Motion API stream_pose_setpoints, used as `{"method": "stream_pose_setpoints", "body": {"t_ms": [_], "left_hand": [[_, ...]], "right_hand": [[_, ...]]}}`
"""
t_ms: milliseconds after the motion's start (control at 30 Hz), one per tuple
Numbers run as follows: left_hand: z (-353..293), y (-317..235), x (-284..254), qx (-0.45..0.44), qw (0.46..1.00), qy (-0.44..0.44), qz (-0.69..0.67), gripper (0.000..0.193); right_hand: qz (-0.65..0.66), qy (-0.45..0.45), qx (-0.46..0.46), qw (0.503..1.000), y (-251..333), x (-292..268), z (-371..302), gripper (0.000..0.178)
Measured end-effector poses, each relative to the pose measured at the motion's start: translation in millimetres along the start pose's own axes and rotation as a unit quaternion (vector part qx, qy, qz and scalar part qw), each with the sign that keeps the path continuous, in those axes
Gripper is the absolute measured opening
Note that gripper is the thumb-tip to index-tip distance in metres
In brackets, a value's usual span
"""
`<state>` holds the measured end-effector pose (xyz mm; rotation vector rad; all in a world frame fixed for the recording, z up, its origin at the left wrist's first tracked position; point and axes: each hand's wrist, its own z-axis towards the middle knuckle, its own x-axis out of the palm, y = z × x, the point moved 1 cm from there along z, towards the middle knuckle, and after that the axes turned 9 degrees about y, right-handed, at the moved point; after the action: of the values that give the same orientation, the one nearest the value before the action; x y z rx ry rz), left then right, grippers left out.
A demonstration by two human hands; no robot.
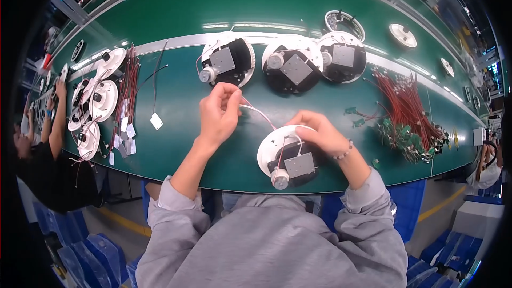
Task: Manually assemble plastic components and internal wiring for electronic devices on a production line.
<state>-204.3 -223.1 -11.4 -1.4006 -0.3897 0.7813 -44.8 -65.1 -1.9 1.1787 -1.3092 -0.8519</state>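
Note:
A round white housing (pixel 265 151) rests near the table's front edge, with a black part, a silver metal box (pixel 300 166) and a small clear-ended cylinder (pixel 280 178) on it. Closed around its right rim is my right hand (pixel 320 132), the thumb lying over the top near a white wire loop. From the housing's far side a white and red cable (pixel 260 113) runs up and left. My left hand (pixel 220 111) pinches the free end of this cable between thumb and fingertips, above the table. The very tip is hidden by the fingers.
Similar assemblies (pixel 228 60) stand in a row beyond my hands. A heap of red wires with green circuit boards (pixel 408 128) lies right. At left are white round housings (pixel 104 100), a red wire bundle (pixel 127 82) and a tagged wire (pixel 156 120). People work at the far left.

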Motion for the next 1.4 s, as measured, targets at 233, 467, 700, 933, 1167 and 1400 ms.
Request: {"method": "stream_pose_setpoints", "body": {"t_ms": [233, 467, 700, 933, 1167, 1400], "left_hand": [[12, -10, -1, 0.006, 1.000, 0.012, 0.003, 0.010], [10, -2, -27, -0.077, 0.979, -0.008, -0.187, 0.012], [-23, 1, 1, -0.083, 0.943, 0.313, -0.082, 0.011], [8, 7, 40, -0.295, 0.808, 0.503, -0.080, 0.022], [9, 22, 37, -0.243, 0.903, 0.298, -0.190, 0.020], [-10, -3, -18, -0.091, 0.989, 0.082, 0.088, 0.026]], "right_hand": [[-0.059, 0.042, 0.045, 0.996, 4, 6, 10, 0.022], [0.025, 0.066, 0.031, 0.997, -11, -3, 0, 0.025], [-0.040, 0.085, 0.020, 0.995, -4, 3, -1, 0.023], [-0.063, 0.047, 0.025, 0.997, -4, 5, 2, 0.025], [-0.110, 0.010, 0.083, 0.991, 7, 16, 6, 0.022], [-0.122, -0.048, 0.065, 0.989, -6, 5, -6, 0.023]]}}
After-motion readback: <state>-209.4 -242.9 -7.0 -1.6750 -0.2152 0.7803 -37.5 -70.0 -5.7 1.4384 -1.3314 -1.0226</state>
